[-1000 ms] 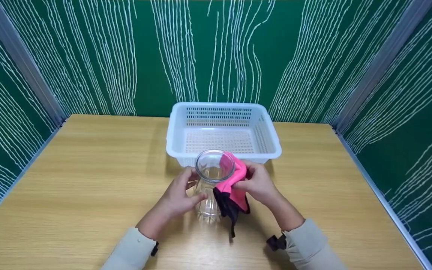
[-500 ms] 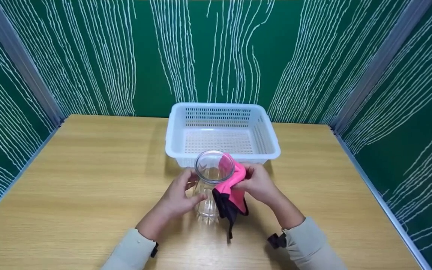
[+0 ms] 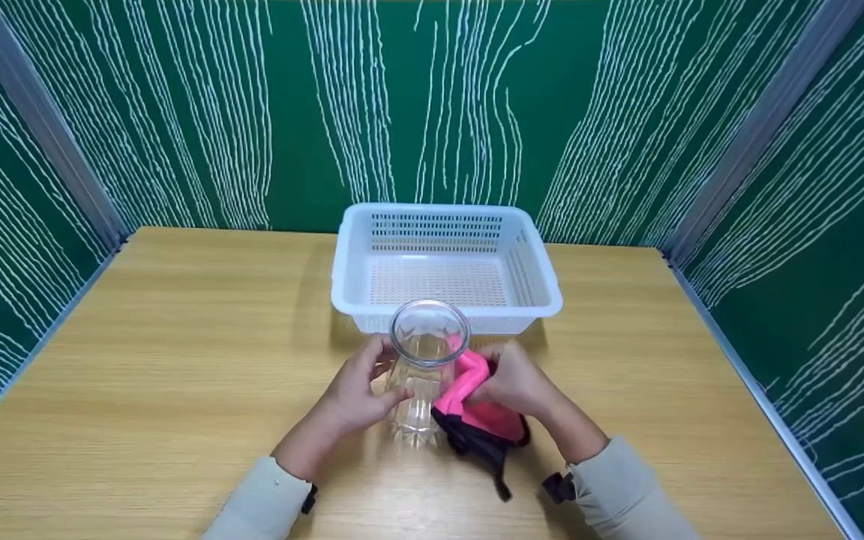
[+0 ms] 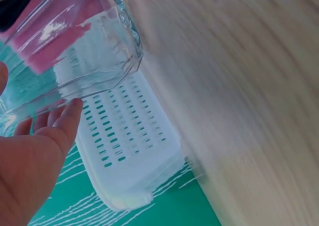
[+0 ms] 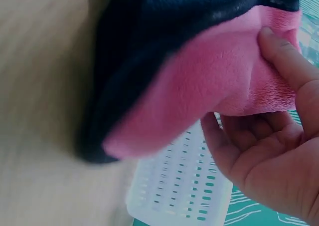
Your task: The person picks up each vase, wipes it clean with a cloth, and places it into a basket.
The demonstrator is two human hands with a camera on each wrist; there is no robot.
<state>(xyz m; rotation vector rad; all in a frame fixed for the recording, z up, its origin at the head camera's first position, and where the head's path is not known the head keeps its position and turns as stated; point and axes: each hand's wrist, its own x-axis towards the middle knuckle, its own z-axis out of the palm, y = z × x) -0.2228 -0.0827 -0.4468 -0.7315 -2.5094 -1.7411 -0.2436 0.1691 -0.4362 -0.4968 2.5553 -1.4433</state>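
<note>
A clear glass jar (image 3: 418, 405) with a wide round rim stands upright in front of the basket. My left hand (image 3: 357, 390) holds its left side, thumb toward me and fingers around the far side; in the left wrist view the fingertips lie along the glass (image 4: 94, 61). On the jar's other side my right hand (image 3: 514, 379) pinches a pink and black cloth (image 3: 469, 379) against the outer wall. The right wrist view shows the thumb on top of the fuzzy pink cloth (image 5: 214, 71) and the fingers beneath, its dark part hanging loose.
A white perforated plastic basket (image 3: 447, 281) stands just behind the jar on the wooden table (image 3: 199, 360). Green panels (image 3: 417, 112) with white wavy lines enclose the back and sides, with metal posts at the corners.
My right hand has slid the cloth down along the jar's side, from near the rim to lower, and the dark end has swung right. The left hand and jar stay put.
</note>
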